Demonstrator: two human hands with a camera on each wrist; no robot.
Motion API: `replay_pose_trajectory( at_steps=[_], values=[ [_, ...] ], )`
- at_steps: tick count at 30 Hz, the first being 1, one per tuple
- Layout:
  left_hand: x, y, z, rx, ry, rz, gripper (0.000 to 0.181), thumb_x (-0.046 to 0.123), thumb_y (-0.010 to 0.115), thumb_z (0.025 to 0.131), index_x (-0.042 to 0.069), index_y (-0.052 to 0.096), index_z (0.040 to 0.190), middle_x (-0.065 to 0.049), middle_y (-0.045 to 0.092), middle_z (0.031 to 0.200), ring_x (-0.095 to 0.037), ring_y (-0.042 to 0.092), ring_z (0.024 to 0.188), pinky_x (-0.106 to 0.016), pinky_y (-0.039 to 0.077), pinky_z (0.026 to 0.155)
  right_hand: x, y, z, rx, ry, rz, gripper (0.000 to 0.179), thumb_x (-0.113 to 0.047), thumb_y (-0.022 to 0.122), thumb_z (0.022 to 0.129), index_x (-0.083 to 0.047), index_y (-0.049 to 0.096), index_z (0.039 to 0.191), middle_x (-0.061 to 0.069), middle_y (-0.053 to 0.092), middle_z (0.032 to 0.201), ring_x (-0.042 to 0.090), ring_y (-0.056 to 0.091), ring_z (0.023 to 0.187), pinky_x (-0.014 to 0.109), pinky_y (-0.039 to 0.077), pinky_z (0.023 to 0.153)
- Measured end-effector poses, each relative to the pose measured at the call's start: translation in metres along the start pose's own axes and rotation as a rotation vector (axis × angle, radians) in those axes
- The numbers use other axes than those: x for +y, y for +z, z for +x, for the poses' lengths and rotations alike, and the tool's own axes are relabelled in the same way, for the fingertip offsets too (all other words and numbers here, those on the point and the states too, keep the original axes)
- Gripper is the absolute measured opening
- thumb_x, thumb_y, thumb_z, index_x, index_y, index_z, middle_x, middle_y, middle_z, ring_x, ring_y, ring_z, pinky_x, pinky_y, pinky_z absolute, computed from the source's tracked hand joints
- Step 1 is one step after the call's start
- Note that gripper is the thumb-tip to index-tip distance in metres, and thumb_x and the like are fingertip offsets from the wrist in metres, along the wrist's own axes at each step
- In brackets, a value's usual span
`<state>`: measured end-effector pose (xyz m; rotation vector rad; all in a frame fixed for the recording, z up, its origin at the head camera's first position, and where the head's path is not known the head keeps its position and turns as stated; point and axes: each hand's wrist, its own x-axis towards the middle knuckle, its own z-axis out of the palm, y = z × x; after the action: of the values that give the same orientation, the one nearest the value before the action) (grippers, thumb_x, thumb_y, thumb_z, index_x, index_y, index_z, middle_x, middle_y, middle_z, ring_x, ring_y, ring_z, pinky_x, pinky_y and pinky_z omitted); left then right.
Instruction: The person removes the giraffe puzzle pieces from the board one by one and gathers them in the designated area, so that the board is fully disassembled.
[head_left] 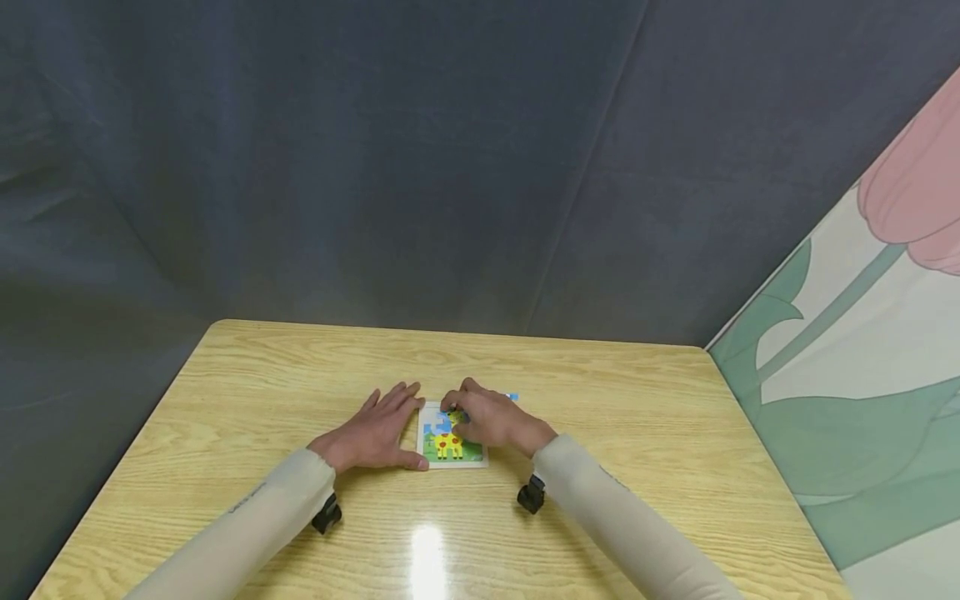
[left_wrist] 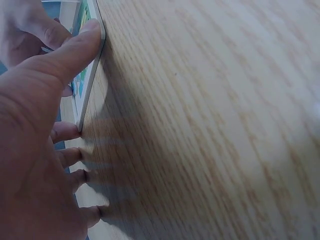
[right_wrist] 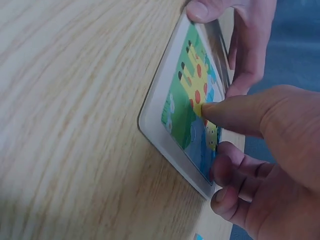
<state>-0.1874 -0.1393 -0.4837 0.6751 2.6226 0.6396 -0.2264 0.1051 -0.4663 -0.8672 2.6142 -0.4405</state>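
A giraffe jigsaw puzzle (head_left: 472, 452) in a white frame lies flat on the table; a pale unfilled patch shows at its upper left. My left hand (head_left: 378, 433) is spread along the frame's left side, its thumb at the near corner and its index finger at the far one. Over the puzzle's upper right, my right hand (head_left: 487, 418) has curled fingers and pinches a puzzle piece with the giraffe's head (right_wrist: 211, 136). Its thumb (right_wrist: 220, 112) touches the giraffe's neck area in the right wrist view. My fingers hide part of that piece's edges.
A blue-and-white piece (head_left: 512, 397) lies on the wooden table (head_left: 637, 433) just beyond my right hand. A dark curtain (head_left: 420, 167) hangs behind the table, and a flower-patterned cloth (head_left: 862, 400) stands along the right side.
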Motion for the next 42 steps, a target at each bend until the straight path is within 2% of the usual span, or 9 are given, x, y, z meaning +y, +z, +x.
replay_pose_trajectory(
  at_steps=[5,14,21,29,34,39,42],
  values=[
    [-0.002,0.001,0.001,-0.002,-0.007,0.009,0.103,0.061,0.078,0.091,0.002,0.035,0.165,-0.017,0.013,0.181,-0.041,0.009,0.169,-0.069,0.008,0.133,-0.001,0.002,0.003,-0.010,-0.033,-0.029,0.031,-0.026,0.070,0.105,-0.023,0.068,0.136,0.004,0.058,0.119,0.013,0.056,0.083,0.030,0.051,0.076],
    [0.000,0.000,0.000,0.002,-0.001,0.012,0.103,0.059,0.078,0.091,0.001,0.035,0.164,-0.019,0.015,0.180,-0.043,0.011,0.168,-0.070,0.010,0.133,-0.006,-0.005,0.015,-0.078,0.022,0.128,0.019,-0.019,0.073,0.102,-0.016,0.067,0.120,0.004,0.057,0.116,0.016,0.055,0.094,0.037,0.054,0.093],
    [0.003,-0.002,-0.001,0.008,0.008,0.012,0.103,0.058,0.079,0.091,-0.001,0.035,0.164,-0.021,0.016,0.179,-0.044,0.012,0.167,-0.071,0.011,0.132,-0.007,-0.005,0.017,-0.054,0.023,0.149,0.015,-0.017,0.076,0.100,-0.016,0.068,0.112,0.003,0.054,0.120,0.016,0.057,0.103,0.037,0.053,0.095],
    [0.003,-0.002,-0.001,0.006,0.005,0.004,0.103,0.058,0.080,0.091,0.000,0.036,0.164,-0.021,0.016,0.179,-0.045,0.012,0.167,-0.071,0.011,0.132,-0.007,-0.003,0.016,-0.025,0.001,0.062,0.016,-0.021,0.076,0.101,-0.019,0.068,0.115,-0.001,0.054,0.118,0.013,0.057,0.097,0.032,0.052,0.089],
    [0.004,-0.003,-0.001,-0.003,-0.002,0.001,0.103,0.058,0.080,0.091,0.000,0.035,0.164,-0.021,0.015,0.179,-0.044,0.012,0.167,-0.071,0.010,0.132,-0.003,-0.003,0.016,-0.027,0.008,0.121,0.017,-0.018,0.075,0.100,-0.018,0.066,0.114,0.000,0.060,0.115,0.014,0.057,0.097,0.036,0.053,0.093],
    [0.004,-0.003,0.000,-0.006,-0.009,0.007,0.104,0.059,0.080,0.090,0.001,0.035,0.164,-0.020,0.015,0.180,-0.044,0.011,0.168,-0.070,0.010,0.133,0.003,-0.002,0.017,-0.029,0.006,0.210,0.024,-0.011,0.071,0.102,-0.014,0.066,0.125,0.004,0.062,0.120,0.018,0.059,0.107,0.043,0.053,0.103],
    [0.004,-0.002,0.000,-0.006,-0.011,0.010,0.104,0.059,0.080,0.090,0.001,0.036,0.164,-0.020,0.015,0.180,-0.044,0.012,0.167,-0.070,0.011,0.132,0.006,-0.001,0.019,-0.030,0.010,0.248,0.024,-0.010,0.072,0.102,-0.012,0.067,0.125,0.007,0.063,0.121,0.020,0.060,0.110,0.043,0.053,0.105]
  ],
)
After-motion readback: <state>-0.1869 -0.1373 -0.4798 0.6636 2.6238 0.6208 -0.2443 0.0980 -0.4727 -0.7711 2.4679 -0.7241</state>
